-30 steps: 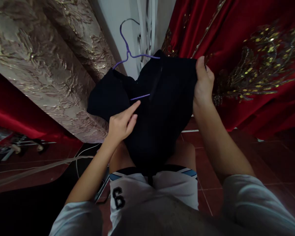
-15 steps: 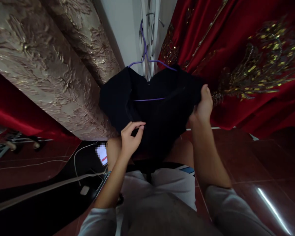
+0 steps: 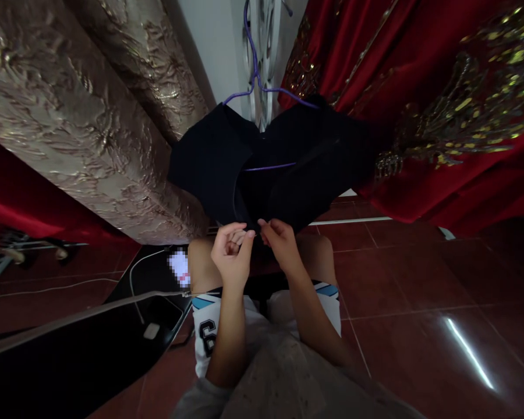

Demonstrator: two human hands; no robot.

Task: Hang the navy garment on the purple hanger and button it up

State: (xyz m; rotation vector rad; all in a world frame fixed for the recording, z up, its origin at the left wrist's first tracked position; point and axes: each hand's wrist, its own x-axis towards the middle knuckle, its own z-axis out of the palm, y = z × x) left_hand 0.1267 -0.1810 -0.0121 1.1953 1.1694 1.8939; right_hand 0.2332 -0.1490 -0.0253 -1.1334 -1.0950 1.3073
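Observation:
A dark navy, nearly black garment (image 3: 209, 160) with an open neckline hangs in front of me on a purple hanger (image 3: 255, 61). The hanger's lower bar shows through the neck opening. My left hand (image 3: 232, 250) is pinched at the garment's front edge, thumb against forefinger. Close beside it, my right hand (image 3: 283, 241) pinches the other front edge, with a small gap between the two sets of fingertips. Whether a button or other fastener sits there is too dark to make out.
Gold textured fabric (image 3: 100, 134) hangs at left, red sequinned fabric (image 3: 419, 174) at right. A white metal stand (image 3: 268, 41) is behind the hanger. On a black tabletop (image 3: 91, 349) at lower left lie a lit phone (image 3: 181, 267) and cables. Red tiles (image 3: 410, 285) cover the floor.
My right hand has left the garment's right side and come to the centre beside my left hand. The garment's front edges are drawn together lower down. My left hand has shifted slightly.

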